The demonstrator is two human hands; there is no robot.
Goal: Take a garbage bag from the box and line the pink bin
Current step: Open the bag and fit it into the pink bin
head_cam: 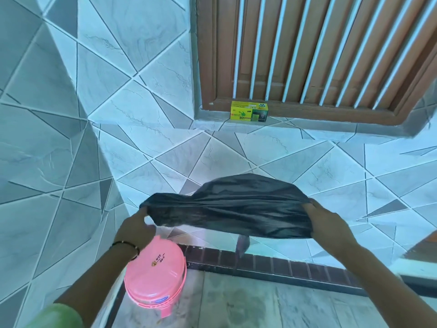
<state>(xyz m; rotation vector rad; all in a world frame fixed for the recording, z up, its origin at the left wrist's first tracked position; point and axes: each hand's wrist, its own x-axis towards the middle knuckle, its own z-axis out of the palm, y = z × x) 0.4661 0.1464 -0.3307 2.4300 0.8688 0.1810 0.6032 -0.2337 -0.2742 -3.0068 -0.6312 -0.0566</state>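
Observation:
A black garbage bag (231, 207) is stretched wide in the air between my two hands, billowing upward. My left hand (134, 230) pinches its left edge and my right hand (331, 223) grips its right edge. Below my left wrist stands the pink bin (156, 271), its pink lid down on top. The yellow and green bag box (249, 111) sits far off on the tiled sill under the window. A corner of the bag hangs down near the dark brick strip.
A tiled wall (59, 138) rises on the left, close to the bin. A brown window frame with white bars (307, 55) is ahead. A dark brick strip (272, 263) crosses the floor, with grey marble floor (236, 301) nearer me.

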